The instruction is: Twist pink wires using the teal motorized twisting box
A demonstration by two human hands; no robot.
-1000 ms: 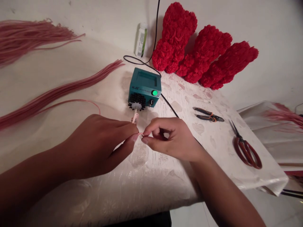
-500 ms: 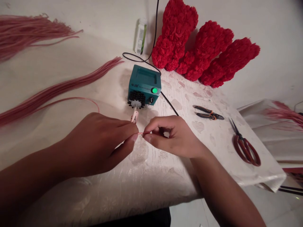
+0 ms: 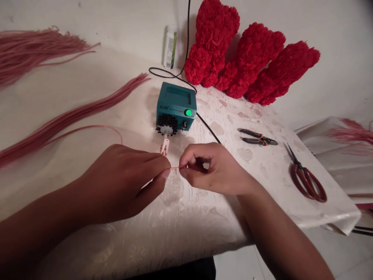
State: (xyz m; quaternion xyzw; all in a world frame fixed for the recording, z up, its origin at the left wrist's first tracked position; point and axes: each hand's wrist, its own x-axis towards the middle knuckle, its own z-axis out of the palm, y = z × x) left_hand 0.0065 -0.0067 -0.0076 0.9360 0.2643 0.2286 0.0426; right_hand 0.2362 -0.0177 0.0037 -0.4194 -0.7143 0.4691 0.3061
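A thin pink cord (image 3: pixel 174 168) is stretched between my two hands over the table. My left hand (image 3: pixel 128 181) pinches it between thumb and forefinger, its back turned up. My right hand (image 3: pixel 212 167) pinches the other end with thumb and fingertips, a short gap away. Just beyond my left fingertips, a pale pink clip (image 3: pixel 165 145) sticks out from the front of a teal machine (image 3: pixel 176 99) with a lit green button and a black bristly wheel. A small bit dangles under the cord, too small to make out.
Long bundles of pink cords (image 3: pixel 87 107) lie left. Black-and-orange pliers (image 3: pixel 258 137) and red-handled scissors (image 3: pixel 307 181) rest on the right of the table. Red flower-covered shapes (image 3: pixel 217 35) and a white-green bottle (image 3: pixel 170 47) stand at the back, near a black cable (image 3: pixel 208 127).
The view has shifted slightly. Both hands keep their pinch on the cord, and the gap between them is a little narrower or about the same.
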